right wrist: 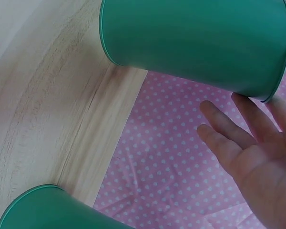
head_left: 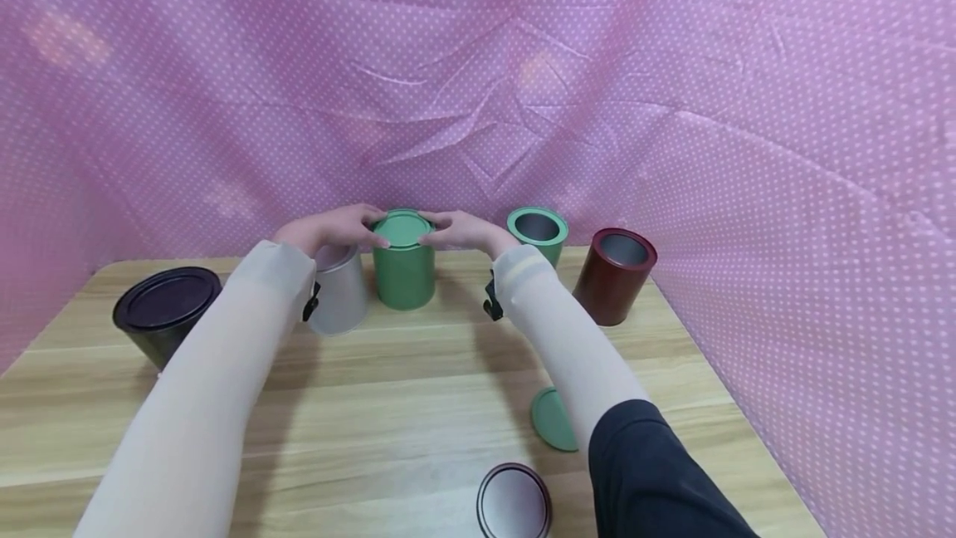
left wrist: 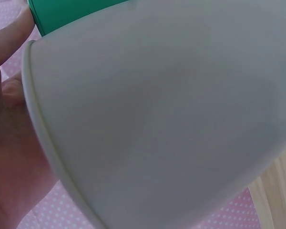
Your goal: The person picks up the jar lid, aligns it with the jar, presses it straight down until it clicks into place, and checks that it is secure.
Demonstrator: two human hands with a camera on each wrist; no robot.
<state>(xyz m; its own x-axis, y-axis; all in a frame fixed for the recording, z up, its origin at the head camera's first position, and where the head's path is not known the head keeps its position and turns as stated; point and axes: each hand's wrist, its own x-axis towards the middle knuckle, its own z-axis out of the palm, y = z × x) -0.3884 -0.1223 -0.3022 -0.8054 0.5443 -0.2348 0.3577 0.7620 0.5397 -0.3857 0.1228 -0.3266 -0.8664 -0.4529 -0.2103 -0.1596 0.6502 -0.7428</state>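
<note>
A green can (head_left: 405, 282) stands near the back of the table with a green lid (head_left: 403, 228) on its top. My left hand (head_left: 338, 227) touches the left side of its rim, thumb toward the front and fingers behind. On the opposite side, my right hand (head_left: 466, 232) rests its fingertips against the rim. In the right wrist view its fingers spread fairly straight beside the green can (right wrist: 195, 43). Under my left wrist stands a white can (head_left: 343, 297), whose wall (left wrist: 157, 119) hides much of the left hand in the left wrist view.
Right of my right hand are an open green can (head_left: 554, 251) and an open dark red can (head_left: 608, 289). A black lidded can (head_left: 168, 297) stands far left. A green lid (head_left: 553, 422) and a dark-rimmed lid (head_left: 514, 505) lie in front. Pink dotted cloth (head_left: 478, 48) surrounds the table.
</note>
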